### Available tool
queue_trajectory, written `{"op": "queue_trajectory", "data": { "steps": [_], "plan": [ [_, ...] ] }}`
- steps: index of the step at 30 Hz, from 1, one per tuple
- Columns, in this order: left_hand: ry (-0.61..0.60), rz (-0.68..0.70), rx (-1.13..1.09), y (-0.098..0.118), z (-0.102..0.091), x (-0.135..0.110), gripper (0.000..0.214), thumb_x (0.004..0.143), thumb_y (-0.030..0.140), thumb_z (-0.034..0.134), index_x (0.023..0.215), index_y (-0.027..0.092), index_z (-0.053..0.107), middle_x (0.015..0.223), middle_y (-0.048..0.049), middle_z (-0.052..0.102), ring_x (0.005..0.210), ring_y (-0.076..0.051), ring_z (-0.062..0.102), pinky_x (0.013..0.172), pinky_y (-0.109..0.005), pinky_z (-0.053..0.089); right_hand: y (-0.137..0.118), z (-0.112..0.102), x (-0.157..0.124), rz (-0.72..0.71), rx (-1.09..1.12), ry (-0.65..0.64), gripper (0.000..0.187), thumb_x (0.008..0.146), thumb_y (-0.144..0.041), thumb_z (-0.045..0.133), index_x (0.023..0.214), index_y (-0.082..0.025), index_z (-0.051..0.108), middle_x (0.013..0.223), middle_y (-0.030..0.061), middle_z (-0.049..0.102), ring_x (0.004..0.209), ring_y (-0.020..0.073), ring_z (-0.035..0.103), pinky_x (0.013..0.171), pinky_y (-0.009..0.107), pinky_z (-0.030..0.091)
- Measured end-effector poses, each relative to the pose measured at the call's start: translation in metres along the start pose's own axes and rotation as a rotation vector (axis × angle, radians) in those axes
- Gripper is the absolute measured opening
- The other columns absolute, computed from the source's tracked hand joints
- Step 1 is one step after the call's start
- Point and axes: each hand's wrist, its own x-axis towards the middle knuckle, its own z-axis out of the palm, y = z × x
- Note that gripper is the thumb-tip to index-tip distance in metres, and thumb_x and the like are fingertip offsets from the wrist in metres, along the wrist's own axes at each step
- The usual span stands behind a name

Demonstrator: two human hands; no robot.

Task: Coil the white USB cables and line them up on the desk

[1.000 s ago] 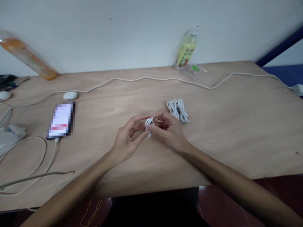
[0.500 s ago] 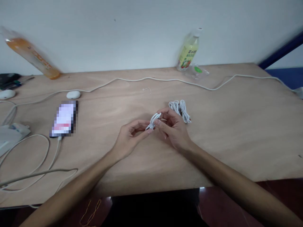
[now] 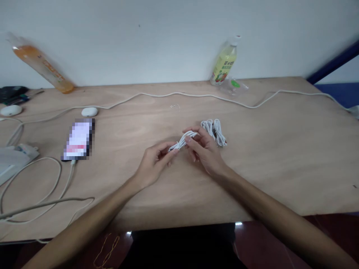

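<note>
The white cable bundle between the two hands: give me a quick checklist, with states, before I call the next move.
1. Both hands on the white cable bundle: ok; left hand pinches one end, right hand the other.
2. Tie around the bundle fastened: cannot tell; too small to make out.
3. Cable ends tucked in: cannot tell; fingers cover parts of the bundle.
4. Two other bundles fully in view: not ok; the right hand hides part of one.
5. Long white cable away from the hands: ok; it runs across the table beyond them.
6. Phone apart from the left hand: ok.
</note>
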Motion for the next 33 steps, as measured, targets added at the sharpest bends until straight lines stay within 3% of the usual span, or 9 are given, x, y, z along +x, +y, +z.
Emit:
{"op": "queue_trajectory", "data": {
  "steps": [4,7,12,16,20,26,33],
  "plan": [
    [0.012,0.040,0.080,0.001,0.000,-0.002,0.028,0.107,0.044,0.065,0.113,0.020,0.078,0.068,0.0033,0.059,0.059,-0.014,0.053,0.056,-0.026,0.045,-0.003,0.000,0.000,-0.018,-0.032,-0.043,0.043,0.092,-0.064,0.082,0.097,-0.024,0.067,0.068,-0.0084,0.057,0.043,0.0055,0.041,0.039,0.022,0.028],
    [0.041,0.107,0.190,0.002,-0.001,-0.004,0.026,0.109,0.040,0.060,0.114,0.019,0.075,0.080,-0.0003,0.069,0.066,-0.016,0.061,0.062,-0.027,0.049,-0.003,0.000,0.000,0.005,-0.026,-0.042,0.047,0.089,-0.066,0.084,0.090,-0.022,0.067,0.068,-0.0067,0.061,0.042,0.0052,0.042,0.037,0.022,0.026],
    [0.124,0.264,0.321,-0.006,0.000,-0.006,0.016,0.104,0.031,0.071,0.116,0.021,0.072,0.106,-0.0054,0.080,0.092,-0.020,0.074,0.085,-0.030,0.056,0.000,0.002,-0.001,0.043,0.013,-0.020,0.050,0.086,-0.067,0.086,0.086,-0.021,0.065,0.066,-0.0058,0.066,0.037,0.0043,0.041,0.035,0.022,0.023],
    [0.198,0.306,0.231,-0.017,-0.001,-0.006,0.029,0.103,0.028,0.075,0.131,0.023,0.068,0.115,-0.0056,0.082,0.101,-0.020,0.078,0.093,-0.032,0.059,0.000,0.002,-0.001,0.063,0.017,-0.046,0.049,0.087,-0.065,0.086,0.084,-0.022,0.063,0.066,-0.0050,0.067,0.036,0.0047,0.040,0.035,0.022,0.021],
    [0.183,0.342,0.237,-0.018,-0.002,-0.005,0.022,0.103,0.030,0.077,0.123,0.022,0.078,0.115,-0.0081,0.083,0.105,-0.023,0.079,0.097,-0.035,0.061,-0.001,0.001,-0.001,0.070,-0.029,-0.094,0.048,0.089,-0.066,0.082,0.084,-0.023,0.061,0.063,-0.0064,0.062,0.038,0.0069,0.038,0.037,0.024,0.023],
    [0.148,0.272,0.098,-0.013,0.001,-0.006,0.021,0.100,0.031,0.081,0.119,0.020,0.083,0.116,-0.0093,0.085,0.107,-0.024,0.080,0.099,-0.037,0.064,0.003,0.003,-0.003,-0.139,-0.371,-0.018,0.061,0.105,-0.072,0.054,0.067,-0.025,0.045,0.064,-0.0033,0.041,0.060,0.0143,0.036,0.054,0.030,0.030],
    [0.114,0.165,-0.023,-0.014,0.001,-0.004,0.024,0.092,0.034,0.090,0.111,0.020,0.086,0.114,-0.0092,0.087,0.106,-0.026,0.082,0.099,-0.040,0.067,0.007,0.003,-0.006,-0.199,-0.581,-0.025,0.057,0.113,-0.061,0.042,0.067,-0.026,0.037,0.062,-0.0026,0.038,0.059,0.0162,0.034,0.060,0.034,0.027]
  ]
}}
